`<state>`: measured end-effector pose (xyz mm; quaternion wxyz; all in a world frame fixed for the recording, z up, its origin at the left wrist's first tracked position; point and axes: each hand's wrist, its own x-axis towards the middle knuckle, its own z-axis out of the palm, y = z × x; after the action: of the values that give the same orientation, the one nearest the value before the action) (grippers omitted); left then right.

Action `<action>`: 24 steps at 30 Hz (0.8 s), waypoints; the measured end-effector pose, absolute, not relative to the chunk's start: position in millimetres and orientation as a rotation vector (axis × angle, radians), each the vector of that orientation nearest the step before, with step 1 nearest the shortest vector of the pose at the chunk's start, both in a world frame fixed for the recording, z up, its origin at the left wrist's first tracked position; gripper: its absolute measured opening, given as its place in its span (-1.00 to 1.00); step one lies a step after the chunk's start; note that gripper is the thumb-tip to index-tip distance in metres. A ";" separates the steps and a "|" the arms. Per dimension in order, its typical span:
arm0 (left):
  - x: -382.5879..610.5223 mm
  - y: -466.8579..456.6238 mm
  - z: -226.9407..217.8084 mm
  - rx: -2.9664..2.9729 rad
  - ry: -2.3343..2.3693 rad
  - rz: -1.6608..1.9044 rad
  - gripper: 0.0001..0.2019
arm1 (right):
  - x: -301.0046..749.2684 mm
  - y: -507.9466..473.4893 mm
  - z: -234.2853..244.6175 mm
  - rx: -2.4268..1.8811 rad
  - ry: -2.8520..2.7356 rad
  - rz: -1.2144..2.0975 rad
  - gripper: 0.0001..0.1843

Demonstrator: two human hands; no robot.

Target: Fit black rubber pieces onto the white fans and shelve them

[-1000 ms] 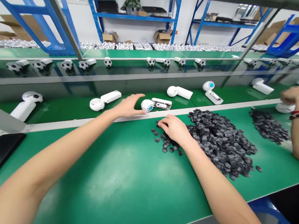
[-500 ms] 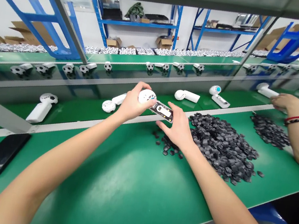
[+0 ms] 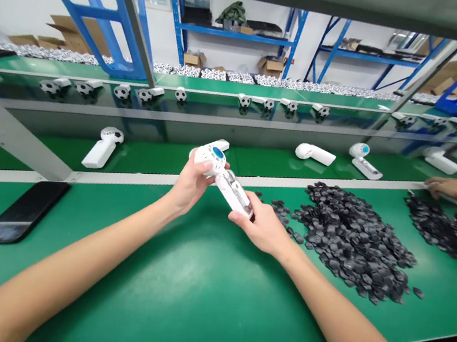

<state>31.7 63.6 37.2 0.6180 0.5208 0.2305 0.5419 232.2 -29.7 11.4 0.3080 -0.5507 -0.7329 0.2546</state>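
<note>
My left hand (image 3: 191,185) is closed around the round head of a white handheld fan (image 3: 230,190), whose blue hub faces up. My right hand (image 3: 266,224) grips the far end of its handle, thumb on the near side. The handle's upper side is uncovered, and parts inside it show. Both hands hold the fan tilted above the near edge of the green belt. Just right of my right hand lies a heap of small black pieces (image 3: 357,239), with several strays around it.
White fans, one (image 3: 103,147) at left and others at right, lie on the green belt (image 3: 252,160). A black phone (image 3: 27,210) rests on the table's left side. At far right, a co-worker's hand (image 3: 449,187) is near a second black heap (image 3: 432,222). A metal post (image 3: 13,120) stands left.
The fan has come nearer to me and turned, so its blue hub and open handle side show. My right hand has closed on the handle's end. The camera view has shifted.
</note>
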 end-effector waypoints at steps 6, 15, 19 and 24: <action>5.7 47.3 0.1 1.264 0.739 0.910 -0.55 | 272.9 -14.8 15.6 -1.604 -1.923 0.379 -0.52; -8.2 39.7 -13.9 1.607 0.830 0.767 -0.59 | 267.1 -7.5 -3.0 -1.860 -2.114 0.083 -0.74; -5.0 37.9 -12.2 1.616 0.841 0.813 -0.58 | 256.0 -7.0 -1.2 -1.742 -2.013 0.089 -0.66; -3.2 37.1 -13.2 1.619 0.841 0.827 -0.55 | 228.7 -21.2 2.2 -1.535 -1.731 0.715 -0.66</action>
<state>-3.2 37.1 -13.2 0.5392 0.6807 0.3537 0.3476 228.7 -21.2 2.2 0.3525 -0.5933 -0.6690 0.2762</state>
